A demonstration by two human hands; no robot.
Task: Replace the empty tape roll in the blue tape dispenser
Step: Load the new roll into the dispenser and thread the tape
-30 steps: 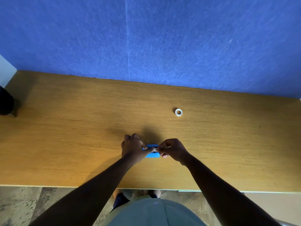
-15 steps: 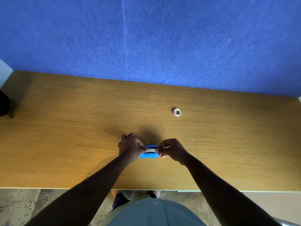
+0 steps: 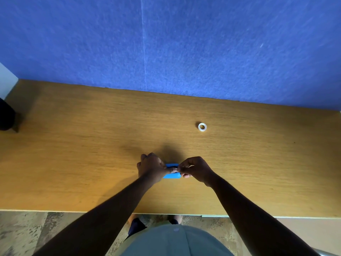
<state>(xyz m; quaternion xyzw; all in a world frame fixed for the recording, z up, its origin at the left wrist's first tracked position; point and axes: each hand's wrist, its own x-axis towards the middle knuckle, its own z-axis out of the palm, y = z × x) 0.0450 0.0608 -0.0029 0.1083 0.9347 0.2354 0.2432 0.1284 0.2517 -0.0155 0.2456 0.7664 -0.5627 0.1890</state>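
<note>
Near the front edge of the desk (image 3: 73, 163), at about six o'clock from its centre, the blue tape dispenser (image 3: 171, 176) lies between the two hands. The left hand (image 3: 150, 168) curls over its left end with fingers closed, apparently steadying it, while the right hand (image 3: 195, 170) has its grip pressed together on something small and pale above the dispenser's top; whether that is a tape end or part of a roll is too small to tell. A small pale tape roll (image 3: 202, 126) sits alone on the desk at about one o'clock from the hands, well apart from them; I cannot tell whether it is the fresh roll or the spent core. The dispenser's cavity shows only as a dark slot at its far side, and what sits in it is hidden by the fingers. My judgement is that the risk lies in the pinch: a thin strip could tear, stick to a fingertip, or fold back on itself if pulled at an angle. If the left hand loosens, the light dispenser could also slide or tip on the smooth wood.
</note>
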